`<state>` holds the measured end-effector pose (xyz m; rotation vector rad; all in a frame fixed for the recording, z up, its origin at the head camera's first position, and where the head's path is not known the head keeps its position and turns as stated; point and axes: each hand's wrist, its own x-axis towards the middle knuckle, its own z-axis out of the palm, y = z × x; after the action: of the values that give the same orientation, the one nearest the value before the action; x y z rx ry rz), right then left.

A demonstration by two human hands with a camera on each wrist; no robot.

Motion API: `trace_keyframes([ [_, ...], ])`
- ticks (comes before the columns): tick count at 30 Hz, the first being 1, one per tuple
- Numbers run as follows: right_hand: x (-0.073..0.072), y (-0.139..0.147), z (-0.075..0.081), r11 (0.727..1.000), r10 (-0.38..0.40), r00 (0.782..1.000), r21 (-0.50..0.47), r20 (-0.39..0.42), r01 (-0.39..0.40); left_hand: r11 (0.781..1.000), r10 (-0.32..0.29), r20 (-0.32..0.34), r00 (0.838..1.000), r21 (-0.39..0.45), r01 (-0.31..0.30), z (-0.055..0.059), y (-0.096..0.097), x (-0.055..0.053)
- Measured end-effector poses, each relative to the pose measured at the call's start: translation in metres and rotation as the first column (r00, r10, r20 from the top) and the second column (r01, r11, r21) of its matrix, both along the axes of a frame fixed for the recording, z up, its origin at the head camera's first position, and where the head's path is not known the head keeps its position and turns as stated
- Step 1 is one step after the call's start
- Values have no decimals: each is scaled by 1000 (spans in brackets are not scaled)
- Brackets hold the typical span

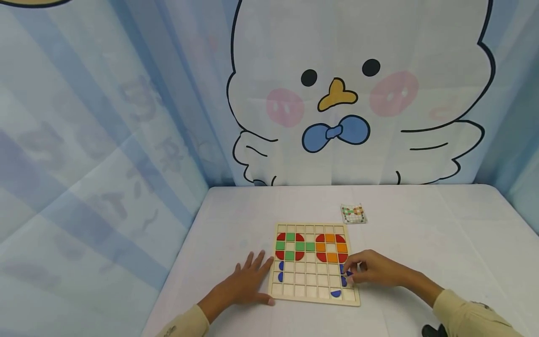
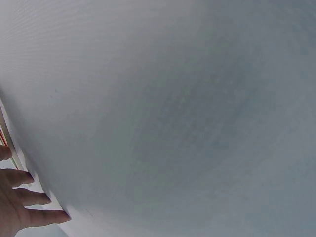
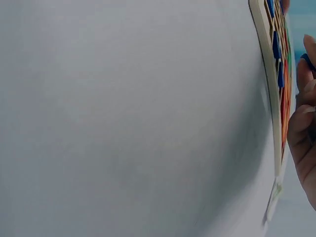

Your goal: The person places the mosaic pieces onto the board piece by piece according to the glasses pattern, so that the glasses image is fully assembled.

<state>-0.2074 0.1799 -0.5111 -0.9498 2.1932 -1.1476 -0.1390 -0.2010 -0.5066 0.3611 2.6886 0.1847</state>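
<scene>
A wooden grid board (image 1: 311,280) lies on the table, its upper cells filled with red, green and orange pieces. Lower down are several blue half-round pieces (image 1: 335,294), along both sides and near the bottom. Over the board's right edge, my right hand (image 1: 375,269) pinches a small blue piece (image 3: 307,60) between thumb and fingers. My left hand (image 1: 248,283) rests with spread, straight fingers against the board's left edge. Only its fingers and part of the palm show in the left wrist view.
A small pattern card (image 1: 353,213) lies just beyond the board's upper right corner. Near the right forearm is a black object (image 1: 433,331), partly cut off by the frame. Patterned curtains (image 1: 126,140) hang behind and beside the white table (image 1: 421,220).
</scene>
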Motion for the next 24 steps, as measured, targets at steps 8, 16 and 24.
trace_keyframes([
  [8, -4, -49, 3, 996, 94, 995, -8, 17, -94, 1000, 3, 11, 1000, -8, -3, -2, -1, -1],
  [16, -6, -84, 6, 989, 150, 988, 12, 37, -150, 1000, 5, 9, 1000, -13, -5, -2, 1, -1],
  [24, -2, -120, 4, 979, 203, 979, 24, 32, -204, 1000, 1, 12, 1000, -6, -1, -1, -1, -2],
])
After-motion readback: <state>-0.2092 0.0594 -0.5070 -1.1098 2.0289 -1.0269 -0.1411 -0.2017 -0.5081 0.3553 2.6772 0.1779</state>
